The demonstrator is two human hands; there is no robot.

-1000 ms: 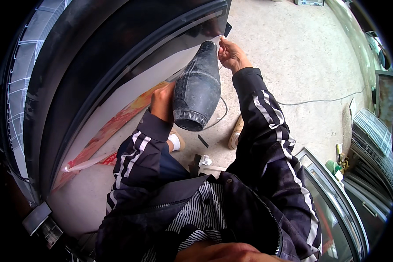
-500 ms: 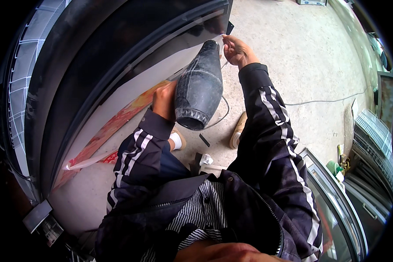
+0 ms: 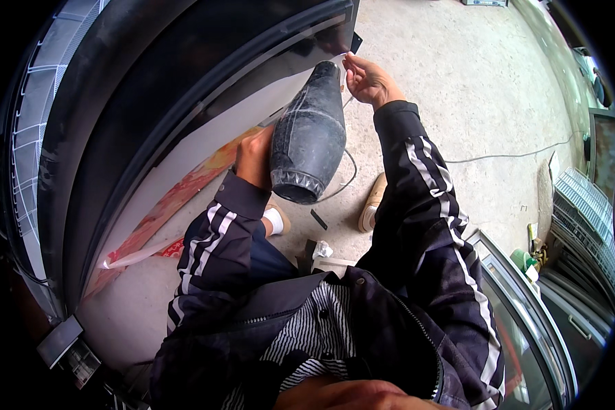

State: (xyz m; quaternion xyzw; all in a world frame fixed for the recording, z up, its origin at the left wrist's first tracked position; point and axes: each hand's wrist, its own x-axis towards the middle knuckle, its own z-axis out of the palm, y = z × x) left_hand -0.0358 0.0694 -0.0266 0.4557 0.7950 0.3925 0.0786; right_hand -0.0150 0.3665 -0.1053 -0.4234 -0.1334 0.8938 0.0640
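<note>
- Pale concrete floor (image 3: pixel 458 89) spreads around your feet, with wire racks (image 3: pixel 581 205) stacked at the far right and a glazed frame (image 3: pixel 519 307) lying below them. On your left rises a large dark panel (image 3: pixel 109 130), its edges bowed by the lens.
- Between your arms, in mid-air, is the black blower (image 3: pixel 309 133): its wide end faces you, its narrow end points away, close beside your right fingers. A cord (image 3: pixel 354 171) loops under it.
- Your left hand (image 3: pixel 254 156) is folded against the blower's left side and bears it; the fingertips are out of sight behind the barrel, so their exact hold cannot be told.
- Your right hand (image 3: pixel 369 82) pinches the far corner of the sheet (image 3: pixel 198 147) between thumb and fingers, near the panel's edge. The sheet hangs along the panel, white above, with red and orange print beneath.
- The blower's shell looks stiff, dusty and fairly light; its smooth taper could slip. Hold it low on the left, well away from the narrow end, which may be hot.
- The sheet seems thin, limp and easily creased. Grip its corner with flat finger pads; a sharp tug might tear it.
</note>
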